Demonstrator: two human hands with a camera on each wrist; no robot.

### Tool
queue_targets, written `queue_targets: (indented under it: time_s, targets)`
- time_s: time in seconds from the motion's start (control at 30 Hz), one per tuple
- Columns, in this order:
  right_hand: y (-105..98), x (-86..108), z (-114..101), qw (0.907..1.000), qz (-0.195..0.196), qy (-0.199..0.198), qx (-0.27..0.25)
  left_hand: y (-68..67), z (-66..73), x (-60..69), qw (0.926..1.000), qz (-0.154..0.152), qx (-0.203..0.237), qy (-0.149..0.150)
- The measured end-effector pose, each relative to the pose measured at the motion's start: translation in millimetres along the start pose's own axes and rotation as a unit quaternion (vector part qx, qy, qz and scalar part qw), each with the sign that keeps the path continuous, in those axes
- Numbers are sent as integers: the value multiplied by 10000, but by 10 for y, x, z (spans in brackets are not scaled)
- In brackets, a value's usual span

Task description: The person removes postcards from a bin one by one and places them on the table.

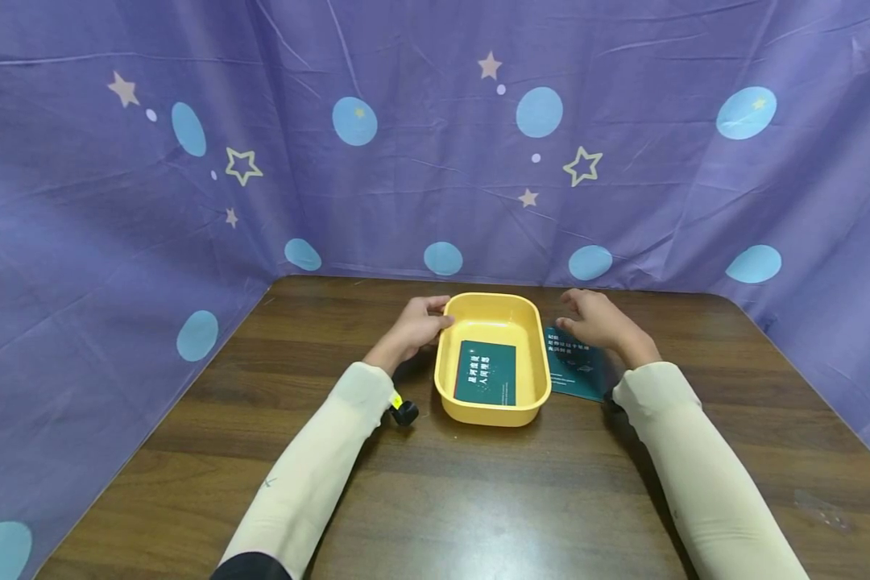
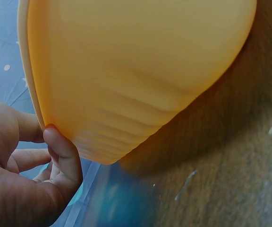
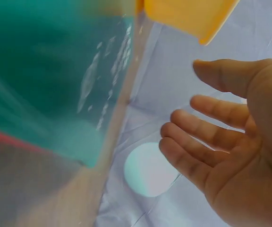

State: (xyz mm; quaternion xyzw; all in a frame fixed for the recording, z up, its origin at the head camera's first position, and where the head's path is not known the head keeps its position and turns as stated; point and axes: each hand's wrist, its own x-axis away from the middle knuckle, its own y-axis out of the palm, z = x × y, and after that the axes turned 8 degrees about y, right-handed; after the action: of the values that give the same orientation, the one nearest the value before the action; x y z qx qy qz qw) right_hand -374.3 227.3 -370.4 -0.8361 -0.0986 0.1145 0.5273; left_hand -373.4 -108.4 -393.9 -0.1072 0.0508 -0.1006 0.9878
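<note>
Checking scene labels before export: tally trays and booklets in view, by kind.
Yellow tray: 1
Green booklets: 2 (one inside the tray, one outside it)
Total: 3

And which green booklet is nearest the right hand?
The booklet on the table, right of the yellow tray; the other booklet lies inside the tray, farther from the right hand.
</note>
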Motion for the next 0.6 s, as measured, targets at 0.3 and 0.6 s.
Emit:
queue_targets:
  time_s: [0.3,0.6]
  targets:
    - [13,-25,-286,9993,308,-164,-118,-10,2,-2,10000,-8,-10,19]
    - [111,14,-574,9973,435,-581,119,2,11,4,10000,12,-11,23]
